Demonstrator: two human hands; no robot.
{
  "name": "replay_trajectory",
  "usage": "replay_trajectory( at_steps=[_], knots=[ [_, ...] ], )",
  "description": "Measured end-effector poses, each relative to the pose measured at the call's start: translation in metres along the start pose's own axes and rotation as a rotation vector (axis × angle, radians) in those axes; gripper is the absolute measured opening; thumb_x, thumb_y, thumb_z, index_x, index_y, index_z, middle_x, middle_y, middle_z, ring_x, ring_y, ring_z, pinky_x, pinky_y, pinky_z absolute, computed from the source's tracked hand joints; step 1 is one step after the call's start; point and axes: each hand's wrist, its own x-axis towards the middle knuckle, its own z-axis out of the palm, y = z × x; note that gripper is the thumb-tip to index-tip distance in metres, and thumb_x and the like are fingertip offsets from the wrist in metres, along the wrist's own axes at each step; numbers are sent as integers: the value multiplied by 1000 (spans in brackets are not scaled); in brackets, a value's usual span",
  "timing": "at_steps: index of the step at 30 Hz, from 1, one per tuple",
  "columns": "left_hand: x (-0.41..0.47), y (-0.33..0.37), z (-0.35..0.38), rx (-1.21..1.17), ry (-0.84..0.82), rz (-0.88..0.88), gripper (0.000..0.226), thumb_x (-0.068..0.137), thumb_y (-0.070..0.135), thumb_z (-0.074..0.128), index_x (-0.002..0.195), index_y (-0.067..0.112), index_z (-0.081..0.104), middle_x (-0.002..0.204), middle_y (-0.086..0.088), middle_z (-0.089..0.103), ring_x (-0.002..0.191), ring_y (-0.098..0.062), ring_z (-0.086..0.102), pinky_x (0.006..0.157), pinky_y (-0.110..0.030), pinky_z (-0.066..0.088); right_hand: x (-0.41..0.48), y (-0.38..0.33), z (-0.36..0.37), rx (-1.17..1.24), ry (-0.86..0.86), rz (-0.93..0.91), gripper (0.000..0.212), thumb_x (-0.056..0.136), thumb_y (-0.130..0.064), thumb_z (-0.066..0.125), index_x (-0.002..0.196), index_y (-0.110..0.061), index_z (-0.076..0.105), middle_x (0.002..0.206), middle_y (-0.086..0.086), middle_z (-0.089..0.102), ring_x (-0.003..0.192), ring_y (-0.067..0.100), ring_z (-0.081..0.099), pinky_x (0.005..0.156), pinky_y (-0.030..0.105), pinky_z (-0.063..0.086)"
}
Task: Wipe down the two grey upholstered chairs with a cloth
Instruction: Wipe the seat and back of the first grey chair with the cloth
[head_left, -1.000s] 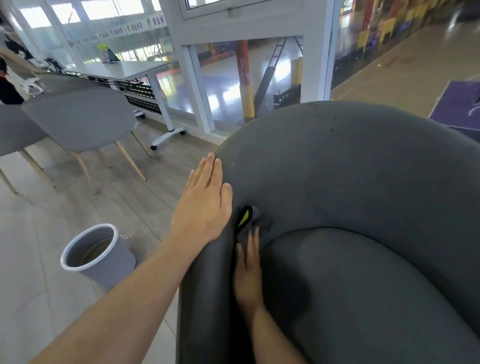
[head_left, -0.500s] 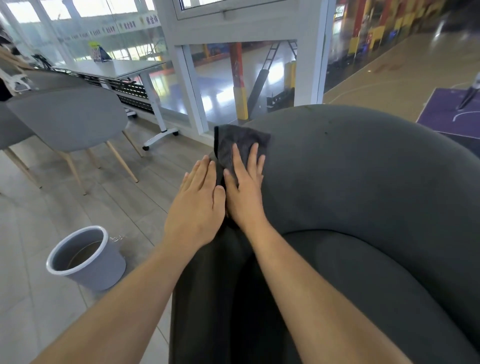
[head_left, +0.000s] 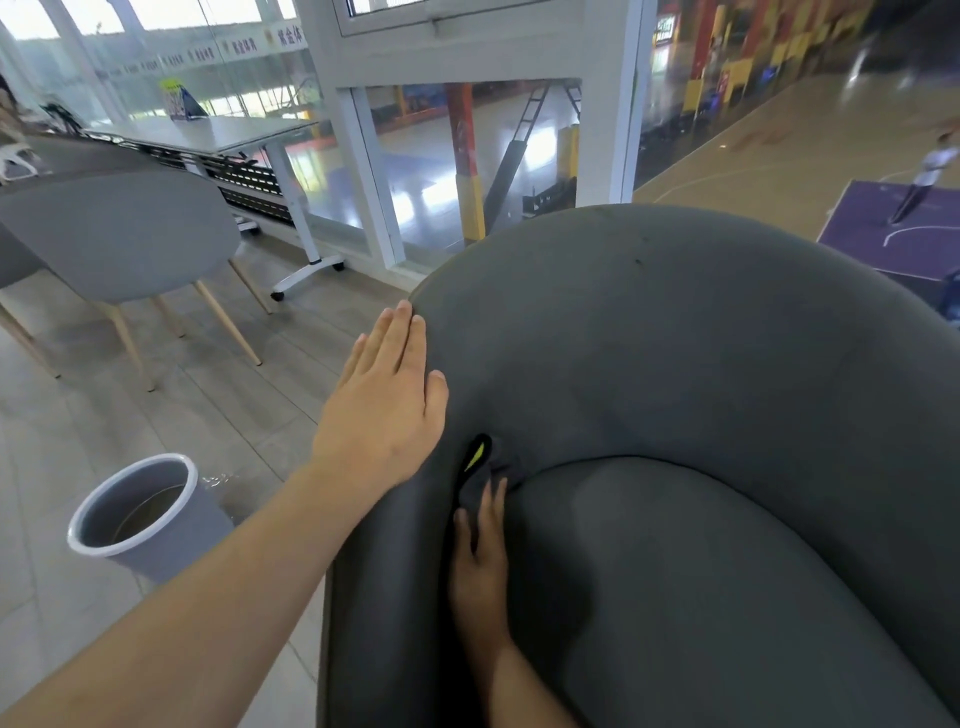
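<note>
Grey chair (head_left: 675, 353) fills the middle and right of the frame, big and round. Left hand (head_left: 384, 405) lies flat on its curved edge, fingers straight and together, holding nothing. Right hand (head_left: 480, 556) is low inside the chair, fingers straight, pushing a dark cloth (head_left: 475, 475) into the fold where the back meets the seat. A second grey chair (head_left: 114, 234) stands at the upper left. A bucket (head_left: 176, 535) sits on the floor at the lower left.
</note>
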Motion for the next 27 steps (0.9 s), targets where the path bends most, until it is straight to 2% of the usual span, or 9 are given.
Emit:
replay_trajectory(
  at_steps=[2, 4, 6, 9, 11, 15, 19, 24, 27],
  knots=[
    [8, 4, 0, 2, -13, -10, 63, 106, 36, 25, 161, 11, 7, 170, -3, -4, 156, -14, -7, 126, -32, -2, 15, -13, 3, -4, 19, -63, 54, 102, -19, 45, 143, -46, 20, 163, -10, 3, 146, -6, 3, 118, 15, 11],
    [20, 9, 0, -26, -25, -37, 63, 106, 36, 24, 161, 11, 6, 170, -3, -4, 156, -14, -6, 127, -32, -1, 50, -34, 4, -33, 39, -177, 55, 103, -17, 45, 147, -39, 21, 162, -13, 1, 148, 1, 1, 122, 31, 14],
    [29, 15, 1, -30, -15, -50, 63, 106, 35, 24, 161, 10, 7, 170, -5, -2, 156, -15, -4, 127, -34, 2, 99, -64, -1, -130, 20, -315, 58, 103, -17, 45, 151, -36, 19, 163, -10, -4, 150, 10, -6, 123, 39, 12],
    [35, 18, 2, -20, 7, -59, 63, 105, 35, 23, 161, 9, 7, 170, -7, 1, 156, -16, -1, 127, -35, 4, 177, -118, -11, -473, 37, -488, 57, 103, -24, 42, 153, -34, 17, 164, 2, -5, 150, 24, -11, 122, 44, 13],
    [39, 20, 2, -10, 22, -62, 64, 104, 34, 24, 161, 9, 8, 170, -8, 4, 156, -17, 1, 127, -34, 4, 206, -144, -17, -639, 69, -500, 53, 104, -28, 39, 153, -35, 21, 164, 3, -6, 150, 26, -11, 121, 48, 11],
    [50, 30, 3, -9, 30, -57, 63, 104, 32, 26, 160, 6, 12, 169, -11, 9, 156, -21, 7, 128, -37, 8, 202, -120, -23, -632, 133, -574, 57, 102, -18, 46, 152, -33, 25, 164, 5, 0, 151, 24, -8, 121, 46, 14],
    [47, 32, 11, 71, 124, -59, 62, 102, 30, 32, 157, 3, 23, 164, -16, 26, 152, -28, 24, 125, -39, 21, 133, -34, -21, -366, 96, -374, 66, 99, -2, 48, 150, -36, 25, 164, -7, -1, 150, 12, -6, 121, 30, 10],
    [47, 32, 15, 135, 115, -50, 63, 104, 35, 23, 158, 4, 21, 164, -14, 26, 152, -27, 25, 125, -40, 23, 69, 58, -24, -306, 52, -185, 56, 95, 3, 51, 144, -22, 46, 159, -22, 9, 149, 15, 17, 119, 29, 22],
    [46, 32, 17, 171, 117, -50, 64, 103, 36, 20, 159, 4, 18, 165, -14, 23, 152, -27, 23, 125, -41, 22, 67, 49, -25, -281, 83, -169, 57, 95, 4, 48, 142, -28, 48, 160, -14, 17, 148, 10, 21, 118, 35, 25]
  ],
)
